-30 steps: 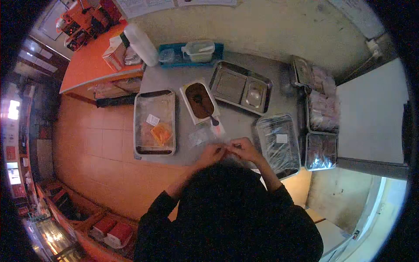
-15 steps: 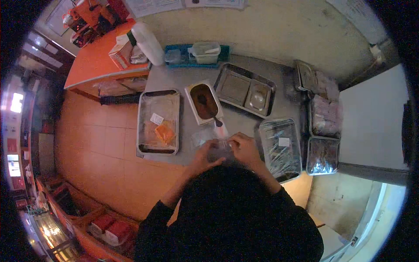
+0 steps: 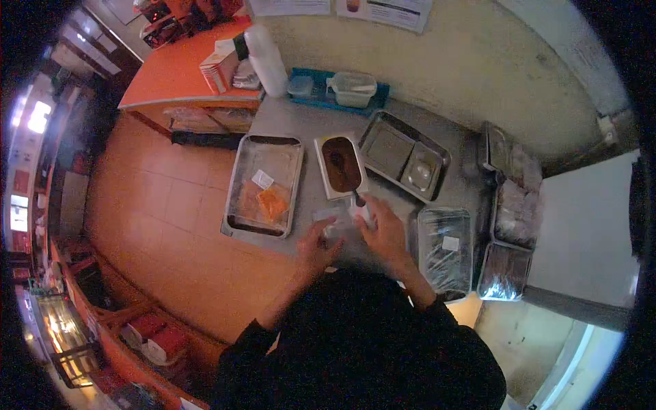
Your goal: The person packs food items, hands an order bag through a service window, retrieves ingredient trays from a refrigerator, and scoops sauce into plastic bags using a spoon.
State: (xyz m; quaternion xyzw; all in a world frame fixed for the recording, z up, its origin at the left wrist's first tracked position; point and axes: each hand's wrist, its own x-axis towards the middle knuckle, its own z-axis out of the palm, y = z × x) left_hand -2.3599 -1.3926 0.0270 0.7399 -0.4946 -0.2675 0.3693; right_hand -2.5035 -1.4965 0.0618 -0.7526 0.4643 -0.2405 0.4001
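Observation:
My left hand point(image 3: 316, 247) is curled at the edge of a thin clear plastic bag point(image 3: 337, 232), its thumb and fingers bent around the film. Across from it, my right hand point(image 3: 384, 231) has its fingers closed at the bag's other side, beside a small white packet point(image 3: 362, 213); motion blurs the grip. Just beyond the hands, a rectangular metal container point(image 3: 319, 158) holds dark brown contents and a dark spoon point(image 3: 355, 193), whose handle points toward my right hand. A metal tray point(image 3: 298, 154) on the left holds an orange packet point(image 3: 272, 203) and a white label point(image 3: 262, 179).
A film-covered tray point(image 3: 444, 263) lies to the right, near stacked wrapped trays point(image 3: 517, 212). Behind are a lidded metal tray point(image 3: 386, 154) and a blue tray point(image 3: 318, 102) with plastic tubs. A white roll point(image 3: 265, 60) stands by the orange counter point(image 3: 160, 75).
The view has turned, so the table items appear shifted right and lower. My hands, close together at first, have moved apart, the plastic film between them. My right hand is now nearer the spoon handle.

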